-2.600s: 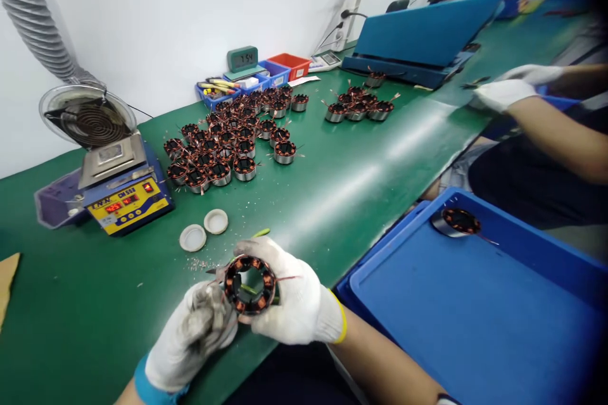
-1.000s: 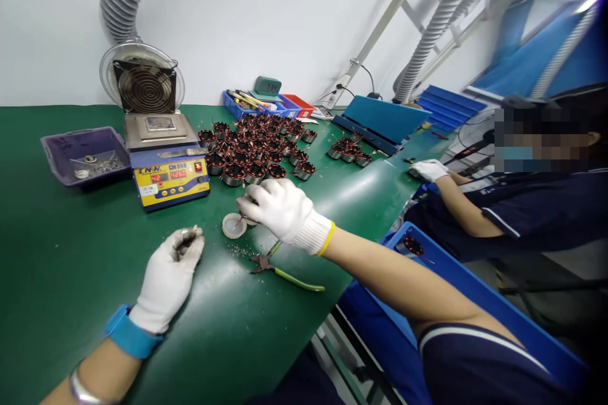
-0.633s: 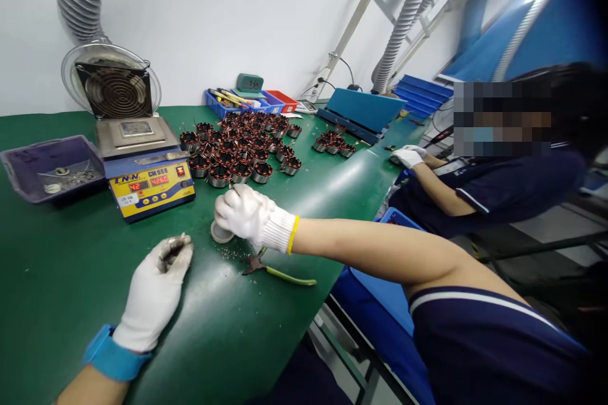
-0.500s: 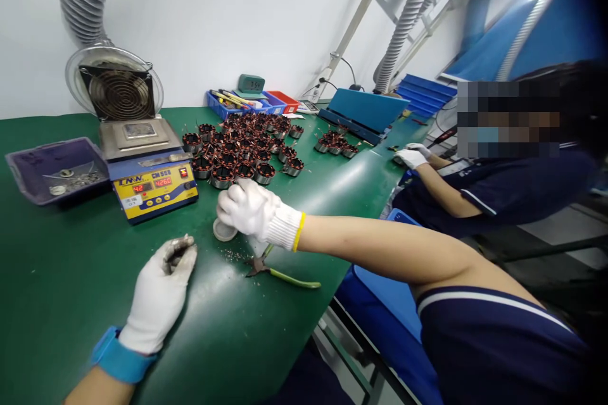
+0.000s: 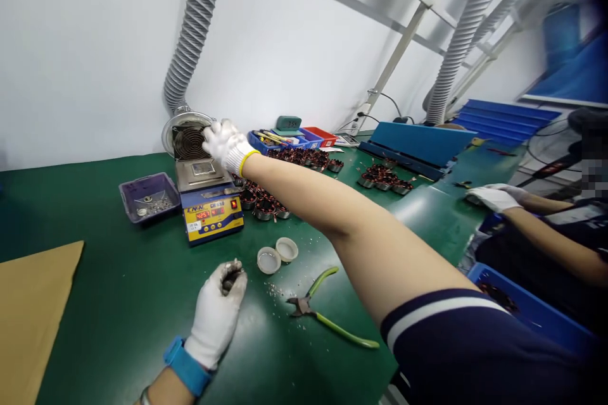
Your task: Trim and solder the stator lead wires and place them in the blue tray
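My left hand [image 5: 215, 315], in a white glove with darkened fingertips, rests above the green table [image 5: 266, 348]. Its fingers curl together, and whatever is in them is hidden. My right hand [image 5: 225, 144], also gloved, reaches up at the right edge of the round fan hood [image 5: 183, 115]. Its fingers are bent together; I cannot make out what they hold or whether they touch the hood. Below sits a heated pot unit with a yellow display panel [image 5: 215, 218]. Two small round cups [image 5: 268, 261] stand in front of it. Green-handled cutting pliers [image 5: 304, 307] lie spread beside tiny scraps.
Many copper-wound stator coils [image 5: 266, 199] are partly behind my right forearm. A purple tray [image 5: 149, 199] with scraps stands left of the unit, and brown cardboard [image 5: 35, 316] lies further left. At right, a co-worker's gloved hands [image 5: 496, 196] are near a blue bin [image 5: 536, 307].
My right hand has gone from the cup up to the fan hood, uncovering a second cup. The view has shifted, bringing the cardboard into sight. My left hand keeps its curled shape.
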Demonstrator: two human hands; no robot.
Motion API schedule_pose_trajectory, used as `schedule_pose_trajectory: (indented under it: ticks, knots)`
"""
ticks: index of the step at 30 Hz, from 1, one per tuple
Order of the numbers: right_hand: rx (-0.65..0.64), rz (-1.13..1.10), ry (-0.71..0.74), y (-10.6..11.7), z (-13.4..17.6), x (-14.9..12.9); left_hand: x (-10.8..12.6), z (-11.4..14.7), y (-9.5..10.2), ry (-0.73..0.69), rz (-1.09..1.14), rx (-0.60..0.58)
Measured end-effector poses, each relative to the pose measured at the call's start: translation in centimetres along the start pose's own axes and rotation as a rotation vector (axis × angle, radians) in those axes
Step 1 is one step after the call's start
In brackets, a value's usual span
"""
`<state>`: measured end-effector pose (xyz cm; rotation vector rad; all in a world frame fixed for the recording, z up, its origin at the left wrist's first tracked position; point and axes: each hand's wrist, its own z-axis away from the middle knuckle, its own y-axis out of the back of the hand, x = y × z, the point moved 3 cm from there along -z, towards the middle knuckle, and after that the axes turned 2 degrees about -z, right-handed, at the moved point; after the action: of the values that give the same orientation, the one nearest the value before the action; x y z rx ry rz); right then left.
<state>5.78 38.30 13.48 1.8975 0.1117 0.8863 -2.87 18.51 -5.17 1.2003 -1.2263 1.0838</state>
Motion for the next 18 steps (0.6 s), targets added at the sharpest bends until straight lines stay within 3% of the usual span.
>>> schedule_pose_trajectory:
  ticks: [6, 8, 13, 18]
  knots:
    - [-0.012, 0.082, 0.031, -1.5, -0.6, -1.4, -0.3, 0.0, -0.2, 0.010, 0.006, -0.011]
    - [-0.010, -0.001, -0.061, -1.1, -0.6, -0.4, -0.4, -0.1, -0.2, 0.015, 0.002, -0.019]
    - [-0.042, -0.390, -0.457, -0.2, -0.2, 3.8, -0.4, -0.1, -0.3, 0.010, -0.018, -0.027]
    - [-0.106, -0.714, -0.552, -1.0, -0.4, 4.3, -0.3, 0.0, -0.2, -0.002, -0.032, -0.027]
